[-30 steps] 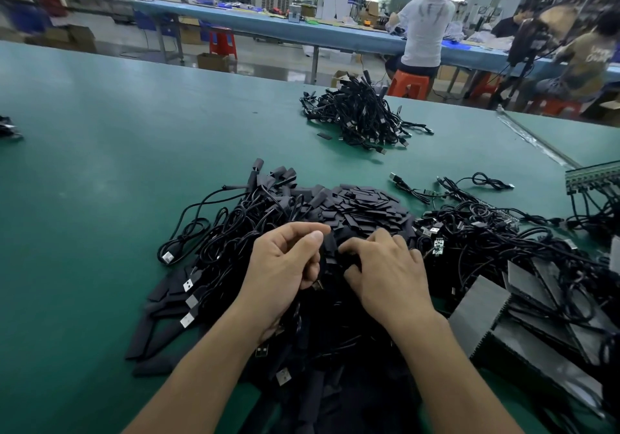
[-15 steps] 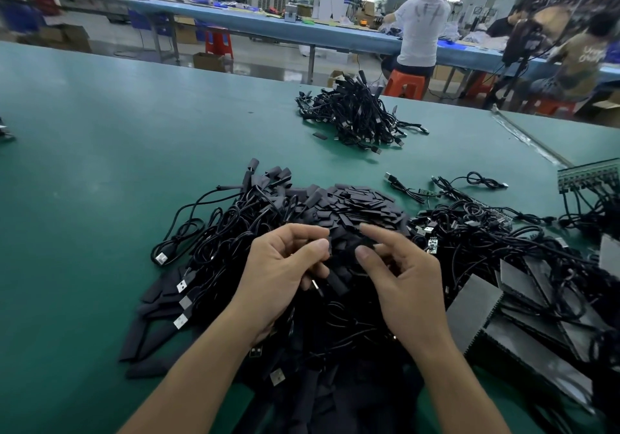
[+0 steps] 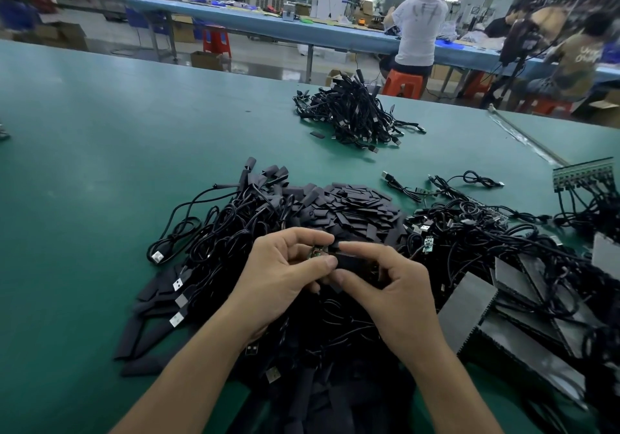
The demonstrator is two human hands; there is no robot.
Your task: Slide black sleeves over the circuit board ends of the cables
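Both hands meet above the black heap at the near middle of the green table (image 3: 84,165). The left hand (image 3: 281,279) has a tight grip: thumb and forefinger pinch a small circuit board (image 3: 315,252) at a cable's end, the other fingers curled beneath. The right hand (image 3: 399,292) has its grip closed on a black sleeve (image 3: 354,263), held flat between thumb and forefinger, its left end right at the board. Whether the sleeve has gone over the board's edge, I cannot tell.

From the hands, a mound of loose sleeves (image 3: 355,205) lies at twelve o'clock, touching a tangle of cables (image 3: 218,232) at ten o'clock with silver plugs pointing outward. At two o'clock sprawl more cables (image 3: 486,242), one showing a bare green board (image 3: 428,245). Grey sheets (image 3: 469,312) lie at four o'clock. Well apart, far off at twelve o'clock, sits a separate cable bundle (image 3: 355,114).
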